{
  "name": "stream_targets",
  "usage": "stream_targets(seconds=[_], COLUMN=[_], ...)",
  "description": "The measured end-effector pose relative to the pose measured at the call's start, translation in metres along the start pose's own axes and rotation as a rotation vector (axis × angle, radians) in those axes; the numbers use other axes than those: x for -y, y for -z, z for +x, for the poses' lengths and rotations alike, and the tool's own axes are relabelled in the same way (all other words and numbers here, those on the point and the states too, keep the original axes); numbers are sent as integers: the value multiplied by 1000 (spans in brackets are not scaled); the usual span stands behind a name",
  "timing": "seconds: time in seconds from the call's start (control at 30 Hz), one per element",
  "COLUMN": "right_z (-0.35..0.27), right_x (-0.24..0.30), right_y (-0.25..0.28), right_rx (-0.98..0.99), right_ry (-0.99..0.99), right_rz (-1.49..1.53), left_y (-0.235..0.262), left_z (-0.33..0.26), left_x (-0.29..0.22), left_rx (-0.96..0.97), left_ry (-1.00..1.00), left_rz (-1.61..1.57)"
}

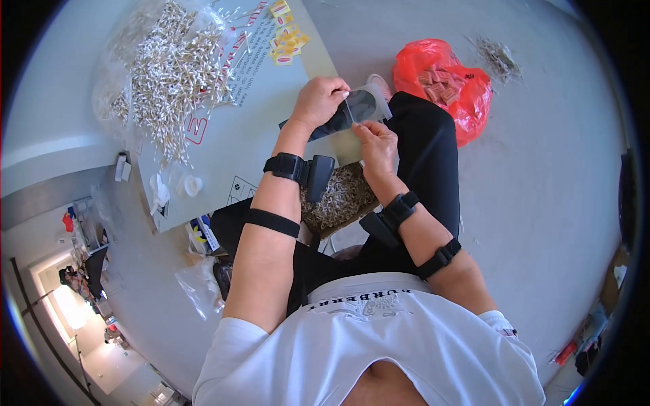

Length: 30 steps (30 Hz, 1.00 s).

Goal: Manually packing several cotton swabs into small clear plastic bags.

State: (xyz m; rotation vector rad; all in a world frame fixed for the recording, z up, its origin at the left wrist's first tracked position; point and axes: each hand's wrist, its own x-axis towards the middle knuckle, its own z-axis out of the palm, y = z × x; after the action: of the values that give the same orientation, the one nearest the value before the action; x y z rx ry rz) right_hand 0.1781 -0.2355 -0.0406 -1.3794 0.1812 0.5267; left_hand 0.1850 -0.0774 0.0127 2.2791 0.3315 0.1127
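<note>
My left hand (319,99) and my right hand (376,143) both hold a small clear plastic pouch (361,105) with a dark panel, raised over my lap. The left hand grips its upper left edge, the right hand pinches its lower right edge with thumb and fingers. Black straps with small devices sit on both wrists and forearms. Below my hands a shallow cardboard box (340,197) full of small pale sticks rests on my lap.
A large heap of white cotton-tipped sticks (172,71) lies on a grey cardboard sheet (223,155) to the left. Yellow packets (286,37) lie at its far end. A red plastic bag (450,81) with brownish packets sits at right. A small white cap (192,185) lies near the sheet's edge.
</note>
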Motion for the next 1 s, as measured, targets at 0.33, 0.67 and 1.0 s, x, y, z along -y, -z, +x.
stream_targets(seconds=[0.33,0.67,1.0], right_z=[-1,-18,28], right_x=[-20,54,34], right_y=[-19,4,-154], right_rx=[-38,155,675], right_ry=[355,425,507], right_rz=[-369,-205,-811], left_y=[13,34,99], left_z=[-12,-97,-138], left_x=[9,35,134], left_rx=[-79,-293,-815], left_ry=[-119,77,209], left_rz=[412,94,261])
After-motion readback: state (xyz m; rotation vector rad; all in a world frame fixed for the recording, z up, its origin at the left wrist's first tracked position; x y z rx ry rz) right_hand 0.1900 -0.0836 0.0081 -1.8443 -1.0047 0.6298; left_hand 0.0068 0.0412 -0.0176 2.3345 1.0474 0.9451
